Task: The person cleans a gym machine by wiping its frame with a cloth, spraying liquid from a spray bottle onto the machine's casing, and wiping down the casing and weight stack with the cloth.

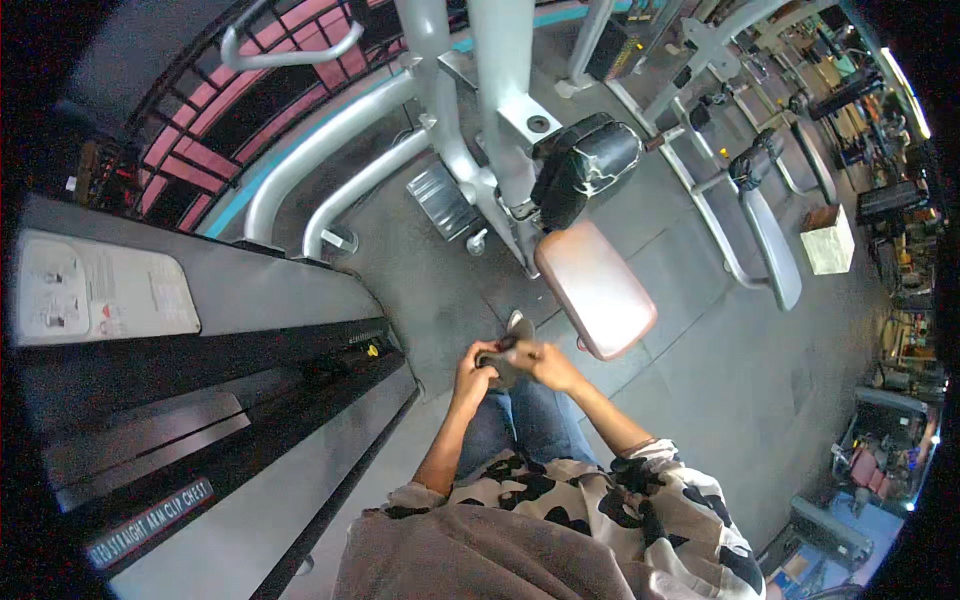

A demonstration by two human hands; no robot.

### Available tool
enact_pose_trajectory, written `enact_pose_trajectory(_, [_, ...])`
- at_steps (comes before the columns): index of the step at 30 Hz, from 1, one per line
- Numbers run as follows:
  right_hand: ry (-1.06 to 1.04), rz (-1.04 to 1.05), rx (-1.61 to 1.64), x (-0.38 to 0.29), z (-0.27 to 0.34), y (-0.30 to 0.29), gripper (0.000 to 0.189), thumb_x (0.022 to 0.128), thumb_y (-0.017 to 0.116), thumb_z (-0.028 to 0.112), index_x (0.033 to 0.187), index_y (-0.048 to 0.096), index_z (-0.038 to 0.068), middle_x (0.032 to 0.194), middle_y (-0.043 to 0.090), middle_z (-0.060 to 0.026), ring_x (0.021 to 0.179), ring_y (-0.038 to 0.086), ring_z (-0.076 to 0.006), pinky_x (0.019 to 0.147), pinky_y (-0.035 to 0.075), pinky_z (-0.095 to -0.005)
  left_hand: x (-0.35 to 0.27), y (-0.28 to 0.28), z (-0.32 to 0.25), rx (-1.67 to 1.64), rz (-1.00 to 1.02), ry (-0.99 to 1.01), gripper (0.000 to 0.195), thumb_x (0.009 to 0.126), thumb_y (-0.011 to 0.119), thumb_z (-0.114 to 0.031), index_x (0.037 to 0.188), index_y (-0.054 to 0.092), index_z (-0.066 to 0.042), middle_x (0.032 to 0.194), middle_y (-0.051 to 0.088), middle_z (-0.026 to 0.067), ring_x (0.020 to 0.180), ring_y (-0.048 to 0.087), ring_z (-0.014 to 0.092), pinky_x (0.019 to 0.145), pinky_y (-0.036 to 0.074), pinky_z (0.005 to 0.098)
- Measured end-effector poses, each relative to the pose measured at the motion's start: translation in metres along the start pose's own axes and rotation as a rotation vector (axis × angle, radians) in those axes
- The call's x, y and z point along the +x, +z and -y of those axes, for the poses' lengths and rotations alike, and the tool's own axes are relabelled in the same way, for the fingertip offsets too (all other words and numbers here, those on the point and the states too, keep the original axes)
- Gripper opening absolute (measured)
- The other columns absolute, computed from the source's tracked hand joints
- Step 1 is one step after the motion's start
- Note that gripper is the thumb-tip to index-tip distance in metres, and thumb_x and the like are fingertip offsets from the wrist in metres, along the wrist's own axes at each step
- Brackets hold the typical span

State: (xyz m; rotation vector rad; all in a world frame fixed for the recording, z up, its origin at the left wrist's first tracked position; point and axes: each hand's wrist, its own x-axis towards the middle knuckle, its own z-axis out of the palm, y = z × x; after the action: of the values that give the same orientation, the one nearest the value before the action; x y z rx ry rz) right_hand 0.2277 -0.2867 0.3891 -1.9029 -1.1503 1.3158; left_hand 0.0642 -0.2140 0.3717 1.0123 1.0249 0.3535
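My left hand [472, 380] and my right hand [551, 365] are close together in front of my thighs. Between them is a small dark grey item [490, 361] with a curved edge; its exact kind cannot be made out. The left fingers curl around its near side. My right hand, blurred by motion, pinches its other side. Part of a shoe [515, 319] shows just beyond the hands. To the right of them is the worn padded seat [600, 292] of a gym machine, with a cracked black pad [592, 161] behind it.
A tall grey machine housing [330, 442] with a white instruction placard [135, 289] stands close on my left. Thick silver frame tubes [330, 150] rise ahead. Rubber floor tiles [720, 367] spread rightward, towards a blue-grey bench pad [772, 240] and a white box [827, 244].
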Motion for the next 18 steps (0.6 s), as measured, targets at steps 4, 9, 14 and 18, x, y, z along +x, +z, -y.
enact_pose_trajectory(4, [0.115,0.121,-0.073,-0.001,-0.003,0.015,0.031,0.087,0.061,0.036,0.091,0.065,0.006,0.071,0.061,-0.0109,0.069,0.060,-0.0176,0.063,0.046,-0.0336,-0.017,-0.037,0.038,0.112,-0.104,0.006,0.037,0.062,0.055,-0.001,0.099,0.057,-0.005,0.095,0.059,0.0062,0.089,0.055,0.018,0.076,0.044,0.0284])
enact_pose_trajectory(9, [0.115,0.082,-0.031,0.027,-0.010,0.038,0.056,0.080,0.066,0.049,0.116,0.059,0.007,0.098,0.067,-0.0151,0.093,0.064,-0.0249,0.083,0.049,-0.0359,-0.032,-0.059,0.065,0.046,-0.183,-0.084,0.036,0.061,0.058,-0.007,0.096,0.057,-0.003,0.083,0.059,0.0088,0.080,0.054,0.019,0.073,0.043,0.0294])
enact_pose_trajectory(14, [0.201,0.167,0.145,0.094,-0.103,0.082,0.074,0.081,0.063,0.053,0.131,0.046,0.001,0.109,0.063,-0.0169,0.107,0.058,-0.0286,0.093,0.043,-0.0351,-0.032,-0.079,0.108,-0.044,-0.378,-0.272,0.034,0.064,0.059,-0.007,0.097,0.057,0.000,0.084,0.058,0.0084,0.078,0.054,0.020,0.072,0.042,0.0314])
enact_pose_trajectory(18, [0.337,0.154,-0.083,0.166,-0.169,0.090,0.058,0.082,0.060,0.052,0.117,0.058,0.005,0.105,0.065,-0.0182,0.103,0.061,-0.0305,0.088,0.046,-0.0366,-0.040,-0.093,0.158,-0.180,-0.472,-0.317,0.031,0.066,0.060,-0.005,0.096,0.055,-0.001,0.082,0.055,0.0073,0.074,0.053,0.018,0.068,0.043,0.0317])
